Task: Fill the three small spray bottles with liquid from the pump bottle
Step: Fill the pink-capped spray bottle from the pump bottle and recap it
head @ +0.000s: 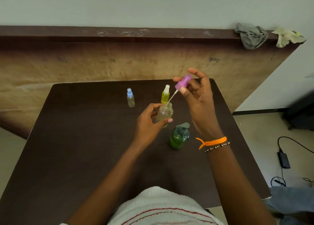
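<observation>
**Three bottles, one open: spill and tip hazards**

Three small bottles noted. Blue-capped bottle (130, 98) stands capped at far left, apparently empty, clear of both hands. Left hand (149, 122) is wrapped around the uncapped bottle (164, 113), held tilted above the table (68, 139); a tilt further could spill contents. The yellow-filled bottle (165, 94) stands capped just behind it. Right hand (198, 95) pinches the purple spray head (182, 82), tube tip at the open neck; a misaligned tube could bend or drip. Pump bottle (179, 137) stands beneath the right wrist, liable to be knocked over.
</observation>
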Motion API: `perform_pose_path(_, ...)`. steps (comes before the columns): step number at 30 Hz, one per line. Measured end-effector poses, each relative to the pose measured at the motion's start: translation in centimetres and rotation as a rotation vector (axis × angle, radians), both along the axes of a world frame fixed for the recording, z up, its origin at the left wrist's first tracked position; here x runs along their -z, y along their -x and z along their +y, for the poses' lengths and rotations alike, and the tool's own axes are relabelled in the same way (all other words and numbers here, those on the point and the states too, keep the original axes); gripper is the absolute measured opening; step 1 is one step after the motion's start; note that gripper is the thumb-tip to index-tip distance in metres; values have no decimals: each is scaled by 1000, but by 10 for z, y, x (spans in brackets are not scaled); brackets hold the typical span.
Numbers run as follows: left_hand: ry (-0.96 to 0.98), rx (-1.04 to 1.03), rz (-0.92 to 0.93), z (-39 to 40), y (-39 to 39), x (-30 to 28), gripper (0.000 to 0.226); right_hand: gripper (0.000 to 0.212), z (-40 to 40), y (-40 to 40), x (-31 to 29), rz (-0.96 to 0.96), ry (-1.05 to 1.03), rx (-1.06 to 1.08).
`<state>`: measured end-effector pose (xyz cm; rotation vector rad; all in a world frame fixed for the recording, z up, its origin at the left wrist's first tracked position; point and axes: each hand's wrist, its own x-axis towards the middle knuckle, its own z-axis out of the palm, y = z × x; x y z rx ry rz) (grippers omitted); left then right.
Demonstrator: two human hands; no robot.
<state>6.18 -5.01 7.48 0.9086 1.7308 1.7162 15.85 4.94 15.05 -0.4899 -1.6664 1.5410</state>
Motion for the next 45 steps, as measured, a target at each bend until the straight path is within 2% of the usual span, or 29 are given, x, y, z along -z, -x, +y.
perform_pose_path(6,25,47,-53,0,-1,7,45,34,16,-12,-21,152,119,65)
perform_pose_path(9,45,70,-71,2,-1,13,44,31,31,-24,-29,120,106,45)
perform_pose_path(11,54,85,-74,2,-1,17,43,31,43,-32,-24,-55,64,52)
perform_pose_path(14,81,109,-49,2,-1,25,42,35,59,-39,13,-417,-45,166)
perform_pose_path(19,107,123,-68,1,-1,31,40,34,72,-49,113,-912,133,190)
perform_pose_path(24,146,127,-62,-1,0,38,39,26,70,-51,165,-1150,104,142)
perform_pose_path(27,172,123,-57,-2,0,41,40,15,65,-51,179,-1206,103,105)
perform_pose_path(32,186,126,-62,0,-1,44,40,17,56,-51,192,-1218,108,46)
perform_pose_path(36,196,132,-68,2,-5,44,39,5,56,-51,186,-1261,69,-19)
perform_pose_path(38,206,130,-68,2,-5,44,39,17,58,-52,185,-1268,57,-40)
perform_pose_path(45,207,120,-65,0,-6,42,40,18,71,-59,181,-1103,173,135)
